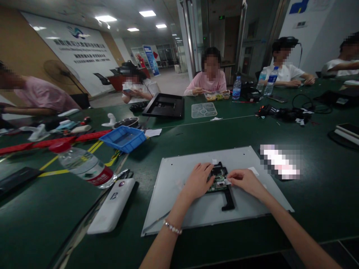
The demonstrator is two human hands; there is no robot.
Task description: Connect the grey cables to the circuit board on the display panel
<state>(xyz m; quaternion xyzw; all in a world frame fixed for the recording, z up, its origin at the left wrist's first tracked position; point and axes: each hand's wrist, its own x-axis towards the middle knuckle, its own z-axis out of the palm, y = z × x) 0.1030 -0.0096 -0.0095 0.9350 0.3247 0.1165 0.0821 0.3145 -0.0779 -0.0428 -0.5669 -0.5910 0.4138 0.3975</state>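
Observation:
A flat grey-white panel (174, 186) lies on the green table in front of me. At its middle sits a green circuit board (218, 182) with a black plastic bracket (229, 200) under and beside it. My left hand (198, 181) rests over the board's left side, fingers apart and fingertips touching the parts. At the board's right edge, my right hand (245, 181) pinches a small whitish piece (227, 181), perhaps tape or a connector. Small white pieces lie on the panel above the board and to its right.
Left of the panel are a white power bank (113, 205), a tilted water bottle (84, 166) and a blue tray (123, 138). A lit phone (280, 162) lies to the right. Farther back are a black frame (165, 105), a clear box (204, 110), cables and several seated people.

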